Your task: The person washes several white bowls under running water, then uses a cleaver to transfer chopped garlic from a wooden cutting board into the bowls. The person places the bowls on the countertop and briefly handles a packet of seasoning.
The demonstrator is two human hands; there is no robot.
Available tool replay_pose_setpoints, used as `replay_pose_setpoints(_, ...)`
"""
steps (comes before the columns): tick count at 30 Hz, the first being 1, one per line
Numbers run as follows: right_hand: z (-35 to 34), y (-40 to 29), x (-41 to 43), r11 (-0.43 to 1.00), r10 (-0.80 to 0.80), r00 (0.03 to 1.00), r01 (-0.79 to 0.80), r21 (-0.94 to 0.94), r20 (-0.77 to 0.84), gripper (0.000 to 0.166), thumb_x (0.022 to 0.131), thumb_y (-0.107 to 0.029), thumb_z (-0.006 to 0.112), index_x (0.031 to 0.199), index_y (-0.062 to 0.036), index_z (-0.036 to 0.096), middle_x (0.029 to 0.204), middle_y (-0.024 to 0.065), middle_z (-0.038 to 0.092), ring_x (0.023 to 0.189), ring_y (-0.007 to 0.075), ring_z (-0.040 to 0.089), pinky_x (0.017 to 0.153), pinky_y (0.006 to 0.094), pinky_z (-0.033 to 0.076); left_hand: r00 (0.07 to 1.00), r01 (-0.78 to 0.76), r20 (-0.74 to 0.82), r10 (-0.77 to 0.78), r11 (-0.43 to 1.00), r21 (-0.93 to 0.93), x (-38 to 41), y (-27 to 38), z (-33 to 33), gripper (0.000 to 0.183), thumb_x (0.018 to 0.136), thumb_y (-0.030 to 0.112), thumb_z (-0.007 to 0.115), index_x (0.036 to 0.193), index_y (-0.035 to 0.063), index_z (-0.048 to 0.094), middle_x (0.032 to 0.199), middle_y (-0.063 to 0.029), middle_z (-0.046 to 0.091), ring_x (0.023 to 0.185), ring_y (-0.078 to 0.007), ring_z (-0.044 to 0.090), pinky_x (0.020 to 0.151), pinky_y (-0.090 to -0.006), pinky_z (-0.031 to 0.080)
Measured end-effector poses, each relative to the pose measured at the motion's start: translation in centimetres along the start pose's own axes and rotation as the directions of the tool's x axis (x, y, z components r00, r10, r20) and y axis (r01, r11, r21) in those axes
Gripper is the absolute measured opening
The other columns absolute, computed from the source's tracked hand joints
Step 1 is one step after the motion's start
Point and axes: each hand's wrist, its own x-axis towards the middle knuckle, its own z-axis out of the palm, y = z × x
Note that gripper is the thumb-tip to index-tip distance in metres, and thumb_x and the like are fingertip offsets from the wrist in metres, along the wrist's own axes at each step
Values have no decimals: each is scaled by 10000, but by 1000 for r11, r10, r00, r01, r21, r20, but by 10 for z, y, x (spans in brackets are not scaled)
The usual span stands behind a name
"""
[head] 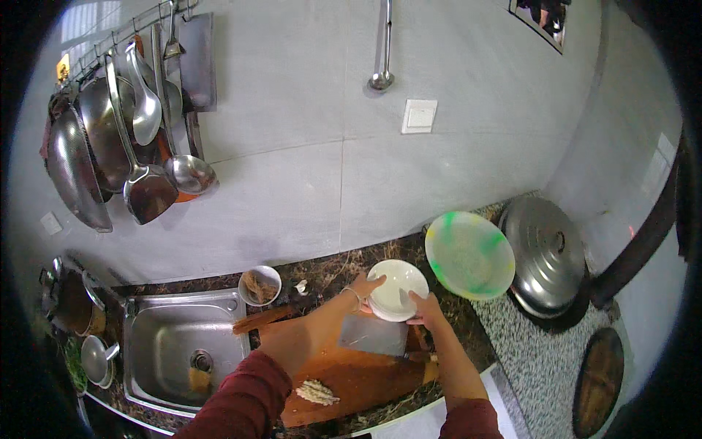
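Note:
A white bowl (396, 291) is held between my two hands above the back right of a wooden cutting board (351, 378). My left hand (363, 290) grips its left rim, thumb over the edge. On the opposite side my right hand (426, 311) has its thumb on the rim and fingers below. Just under the bowl a cleaver (373, 336) lies flat on the board, its handle toward the right and its far edge partly hidden. Near the board's front sits a small pile of pale chopped food (317, 392), perhaps garlic.
Left of the board is a steel sink (164, 340); a small bowl of brown scrubbing fibre (260, 286) stands behind it. To the right are a green-and-white plastic basin (470, 255) and a large lidded pot (545, 252). Steel ladles and spatulas (151, 192) hang on the wall.

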Motion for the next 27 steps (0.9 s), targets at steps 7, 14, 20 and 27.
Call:
replay_pose_setpoints(7, -5, 3, 8, 952, 151, 933, -226, 208, 327, 521, 774, -168, 587, 1231, -37, 375, 1141, 177, 499, 959, 366, 556, 689, 563, 499, 978, 122, 166, -126, 992, 39, 35, -9, -18, 551, 791, 236, 619, 1269, 163, 354, 1256, -176, 417, 1012, -368, 520, 726, -560, 477)
replay_pose_setpoints(14, 55, -20, -65, 899, -437, 872, 427, 95, 218, 543, 752, -100, 579, 1237, -19, 348, 1134, 154, 488, 997, 248, 510, 821, 338, 440, 802, -585, 6, 597, 783, 209, -63, -48, -75, 614, 771, 53, 581, 1313, 41, 293, 1178, -108, 492, 1075, -179, 452, 933, -310, 349)
replay_pose_setpoints(20, 156, -101, -164, 559, -796, 516, 827, 57, 317, 545, 754, -101, 555, 1241, 5, 335, 1117, 182, 485, 1017, 273, 488, 893, 380, 381, 307, -802, -129, 943, 329, 498, -248, -16, -135, 644, 798, 12, 554, 1350, 46, 224, 1270, -145, 409, 1146, -216, 409, 958, -325, 319)
replay_pose_setpoints(27, 306, -144, -235, 447, -895, 330, 668, 596, 301, 622, 737, -140, 596, 1289, -98, 311, 1167, 134, 423, 988, 246, 492, 863, 409, 446, -57, -653, 127, 990, -133, 745, -413, -5, -262, 809, 716, 66, 617, 1366, 30, 137, 1357, -254, 258, 1233, -373, 317, 1010, -427, 243)
